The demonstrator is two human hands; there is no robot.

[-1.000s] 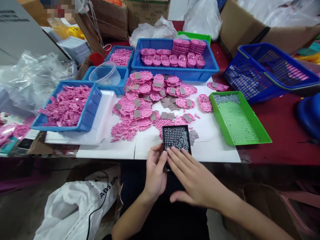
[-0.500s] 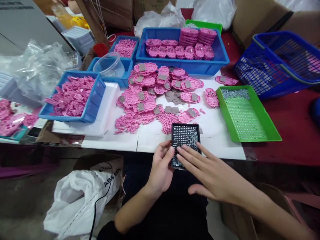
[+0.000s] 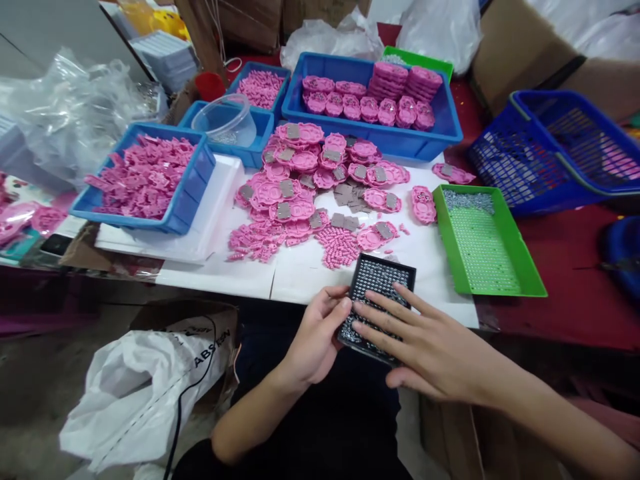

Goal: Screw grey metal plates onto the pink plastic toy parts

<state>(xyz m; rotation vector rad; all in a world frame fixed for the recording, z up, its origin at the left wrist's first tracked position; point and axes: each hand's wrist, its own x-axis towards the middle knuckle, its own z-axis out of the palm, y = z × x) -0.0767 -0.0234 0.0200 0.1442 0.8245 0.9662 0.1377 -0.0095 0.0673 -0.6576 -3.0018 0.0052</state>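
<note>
My left hand [image 3: 316, 337] grips the left side of a small black tray [image 3: 385, 261], thumb over its rim. Rows of small metal screws [image 3: 377, 280] fill the tray, with loose ones heaped toward its near end. Spread over the tray, the fingers of my right hand [image 3: 415, 333] lie flat on or just above the screws; whether they touch is hard to see. The tray is held tilted at the table's front edge. Just beyond it lie a pile of small pink ribbed pieces [image 3: 337, 247] and pink plastic shells [image 3: 293, 210] with grey plates.
A green tray [image 3: 537, 283] with screws stands at right, a blue basket [image 3: 545, 160] behind it. At left is a blue bin [image 3: 193, 207] of pink parts. A larger blue bin [image 3: 370, 133] holds stacked shells at the back. A white sack [image 3: 120, 400] sits on the floor.
The black tray has turned and tilted, its far end now leaning right. The screws lie more evenly over its far part. My right hand stays spread over it.
</note>
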